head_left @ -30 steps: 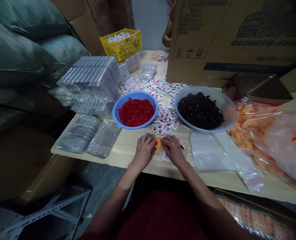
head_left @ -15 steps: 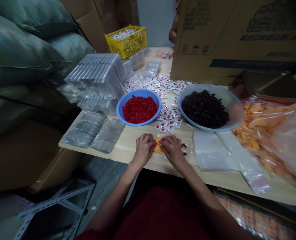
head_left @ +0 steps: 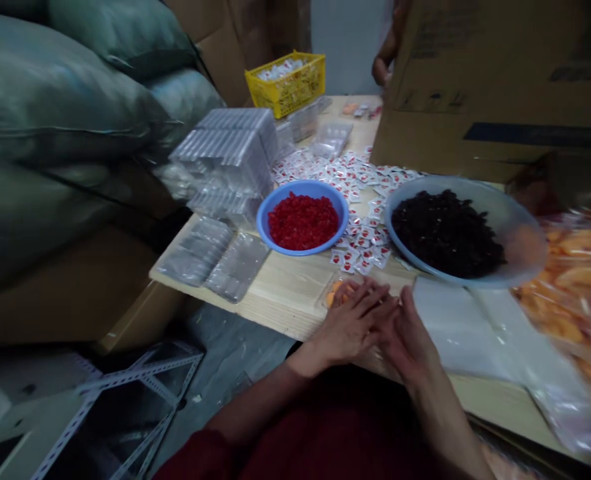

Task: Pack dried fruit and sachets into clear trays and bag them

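A small clear tray (head_left: 336, 292) with orange pieces in it lies near the front edge of the wooden table (head_left: 285, 293). My left hand (head_left: 350, 323) rests flat on top of it with the fingers stretched out. My right hand (head_left: 408, 333) lies beside it, fingers extended against the left hand and touching the tray's right side; the tray's right part is hidden. Just behind stand a blue bowl (head_left: 265, 220) of red pieces (head_left: 302, 222) and a grey bowl (head_left: 525, 260) of dark dried fruit (head_left: 445, 233).
Red-and-white sachets (head_left: 355, 177) are strewn between the bowls. Stacked clear trays (head_left: 230, 153) and flat ones (head_left: 215, 257) sit left. Clear bags (head_left: 455, 327) and a bag of orange fruit (head_left: 575, 267) lie right. Behind: a yellow basket (head_left: 288, 83), a large carton (head_left: 500, 87), another person's hand (head_left: 382, 67).
The view has swung left and down. My hands, which pinched the orange-filled tray from both sides, now lie flat over it, the left fingers spread across its top.
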`<control>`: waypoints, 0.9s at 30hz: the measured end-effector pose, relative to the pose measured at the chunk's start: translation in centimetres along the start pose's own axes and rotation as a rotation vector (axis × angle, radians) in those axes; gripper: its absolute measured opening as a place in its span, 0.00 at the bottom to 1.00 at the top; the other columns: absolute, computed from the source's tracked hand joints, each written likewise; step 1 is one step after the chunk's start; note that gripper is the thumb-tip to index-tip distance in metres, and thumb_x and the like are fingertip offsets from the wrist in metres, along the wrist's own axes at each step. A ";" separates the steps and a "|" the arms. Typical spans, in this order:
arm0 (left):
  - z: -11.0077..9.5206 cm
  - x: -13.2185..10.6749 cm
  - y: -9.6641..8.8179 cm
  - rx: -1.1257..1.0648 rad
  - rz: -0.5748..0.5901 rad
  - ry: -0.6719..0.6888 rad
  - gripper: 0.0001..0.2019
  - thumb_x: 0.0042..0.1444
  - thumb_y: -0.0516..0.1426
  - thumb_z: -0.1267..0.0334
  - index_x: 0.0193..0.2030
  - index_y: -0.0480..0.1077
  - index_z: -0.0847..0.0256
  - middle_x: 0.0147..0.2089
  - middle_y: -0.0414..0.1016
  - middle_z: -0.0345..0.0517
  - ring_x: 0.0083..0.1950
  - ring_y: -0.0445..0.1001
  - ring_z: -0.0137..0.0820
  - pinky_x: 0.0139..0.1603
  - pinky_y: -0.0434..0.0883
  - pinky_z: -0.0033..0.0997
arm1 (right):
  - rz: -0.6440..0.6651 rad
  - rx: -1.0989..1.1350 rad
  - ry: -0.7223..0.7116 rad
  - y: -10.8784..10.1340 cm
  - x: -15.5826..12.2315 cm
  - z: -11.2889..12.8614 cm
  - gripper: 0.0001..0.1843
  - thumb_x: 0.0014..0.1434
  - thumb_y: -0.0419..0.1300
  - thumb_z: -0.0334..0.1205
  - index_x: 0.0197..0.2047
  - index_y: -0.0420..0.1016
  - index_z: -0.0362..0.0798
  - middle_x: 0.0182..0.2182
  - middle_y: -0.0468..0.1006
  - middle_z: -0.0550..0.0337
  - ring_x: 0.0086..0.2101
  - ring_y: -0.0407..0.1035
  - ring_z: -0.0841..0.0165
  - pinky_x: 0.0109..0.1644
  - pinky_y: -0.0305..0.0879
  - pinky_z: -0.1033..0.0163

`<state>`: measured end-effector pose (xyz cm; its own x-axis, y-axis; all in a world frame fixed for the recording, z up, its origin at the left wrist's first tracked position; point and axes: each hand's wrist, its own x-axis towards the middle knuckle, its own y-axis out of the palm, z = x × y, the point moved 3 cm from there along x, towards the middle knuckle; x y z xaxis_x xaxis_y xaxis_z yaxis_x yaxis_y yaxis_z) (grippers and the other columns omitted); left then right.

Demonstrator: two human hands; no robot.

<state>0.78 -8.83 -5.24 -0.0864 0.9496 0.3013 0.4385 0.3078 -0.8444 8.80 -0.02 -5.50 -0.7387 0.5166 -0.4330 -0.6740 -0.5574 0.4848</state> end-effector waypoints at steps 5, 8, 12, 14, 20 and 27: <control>6.2 -2.9 -5.1 0.127 -0.285 -0.325 0.20 0.68 0.49 0.63 0.65 0.62 0.57 0.62 0.72 0.54 0.66 0.66 0.39 0.68 0.57 0.51 | 0.030 -0.413 -0.207 -1.2 -1.7 0.0 0.25 0.68 0.50 0.58 0.60 0.73 0.58 0.58 0.75 0.54 0.58 0.69 0.56 0.65 0.58 0.41; 11.5 -6.8 -9.9 0.173 -0.397 -0.661 0.14 0.66 0.51 0.62 0.55 0.69 0.61 0.52 0.76 0.55 0.54 0.73 0.38 0.57 0.67 0.41 | 0.148 -0.946 -0.503 -0.9 -1.6 -2.5 0.20 0.68 0.53 0.51 0.58 0.75 0.57 0.58 0.76 0.55 0.62 0.64 0.56 0.69 0.50 0.40; 17.4 -10.2 -12.0 0.216 -0.156 -0.969 0.07 0.58 0.58 0.63 0.42 0.74 0.62 0.41 0.78 0.51 0.44 0.75 0.38 0.48 0.68 0.36 | 0.269 -1.374 -0.702 -0.2 -0.4 -6.5 0.19 0.70 0.53 0.45 0.60 0.73 0.54 0.57 0.76 0.54 0.63 0.63 0.55 0.70 0.42 0.36; 19.1 -10.8 -11.9 0.182 -0.102 -0.994 0.06 0.57 0.59 0.64 0.37 0.76 0.62 0.36 0.79 0.48 0.39 0.75 0.36 0.42 0.68 0.32 | 0.240 -1.425 -0.772 -0.2 -0.3 -6.6 0.19 0.70 0.52 0.44 0.60 0.73 0.54 0.57 0.76 0.54 0.63 0.62 0.55 0.69 0.42 0.35; 20.9 -11.4 -11.2 0.138 0.010 -1.033 0.13 0.61 0.53 0.60 0.37 0.77 0.64 0.32 0.78 0.45 0.35 0.74 0.33 0.34 0.64 0.28 | -0.099 -1.223 -0.929 -2.4 -3.7 -0.4 0.16 0.68 0.55 0.45 0.55 0.76 0.55 0.54 0.78 0.55 0.58 0.68 0.57 0.68 0.47 0.38; 20.1 -10.5 -10.4 0.279 0.095 -1.011 0.14 0.62 0.49 0.62 0.38 0.76 0.63 0.37 0.79 0.53 0.39 0.75 0.38 0.38 0.64 0.32 | -0.366 -1.007 -0.634 -6.9 -7.0 0.8 0.15 0.65 0.57 0.49 0.49 0.79 0.52 0.50 0.79 0.53 0.52 0.72 0.56 0.63 0.62 0.46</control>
<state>-20.82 -20.83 -8.54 -0.8250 0.5381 -0.1725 0.2717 0.1102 -0.9560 18.65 0.72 -5.15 -0.5605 0.8127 0.1594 -0.7531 -0.4201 -0.5063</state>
